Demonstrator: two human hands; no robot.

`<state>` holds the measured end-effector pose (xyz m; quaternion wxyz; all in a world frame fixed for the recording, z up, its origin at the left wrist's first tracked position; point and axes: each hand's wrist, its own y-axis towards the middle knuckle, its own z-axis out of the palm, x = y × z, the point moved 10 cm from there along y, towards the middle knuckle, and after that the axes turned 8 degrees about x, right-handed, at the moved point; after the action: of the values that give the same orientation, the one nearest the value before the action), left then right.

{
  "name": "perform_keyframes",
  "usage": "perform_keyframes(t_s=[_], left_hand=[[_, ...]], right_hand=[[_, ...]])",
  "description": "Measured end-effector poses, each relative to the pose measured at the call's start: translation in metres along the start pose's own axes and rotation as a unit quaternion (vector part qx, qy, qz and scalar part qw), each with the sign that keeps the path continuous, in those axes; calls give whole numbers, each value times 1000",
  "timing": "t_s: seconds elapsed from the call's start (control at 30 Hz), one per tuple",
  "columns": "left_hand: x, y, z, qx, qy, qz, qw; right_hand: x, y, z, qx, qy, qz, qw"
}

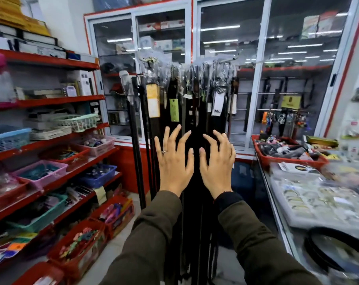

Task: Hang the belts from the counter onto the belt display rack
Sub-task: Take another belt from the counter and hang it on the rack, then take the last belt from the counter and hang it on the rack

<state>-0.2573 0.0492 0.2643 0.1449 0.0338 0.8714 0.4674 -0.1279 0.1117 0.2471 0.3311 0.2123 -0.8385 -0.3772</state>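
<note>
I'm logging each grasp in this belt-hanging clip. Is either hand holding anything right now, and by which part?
Nothing is held. The left hand and right hand are both open with fingers spread, in front of the hanging belts on the rack; contact with them cannot be told.

A small accessories shop.
Left of the grips, red shelves (51, 100) carry baskets (40, 173) of small goods; ahead of them belts (174, 120) with price tags (174, 110) hang before glass cabinets (226, 68); to their right a glass counter (298, 227) carries trays (277, 159) of trinkets.
</note>
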Motion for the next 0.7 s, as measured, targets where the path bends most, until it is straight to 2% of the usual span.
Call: perform_keyframes(t_s=[0.37, 0.7], left_hand=[[-77, -94, 131, 157, -101, 5, 982], [-203, -160, 231, 269, -176, 75, 944]], right_hand=[[-134, -106, -33, 70, -134, 110, 982], [-266, -205, -123, 104, -258, 250, 927]])
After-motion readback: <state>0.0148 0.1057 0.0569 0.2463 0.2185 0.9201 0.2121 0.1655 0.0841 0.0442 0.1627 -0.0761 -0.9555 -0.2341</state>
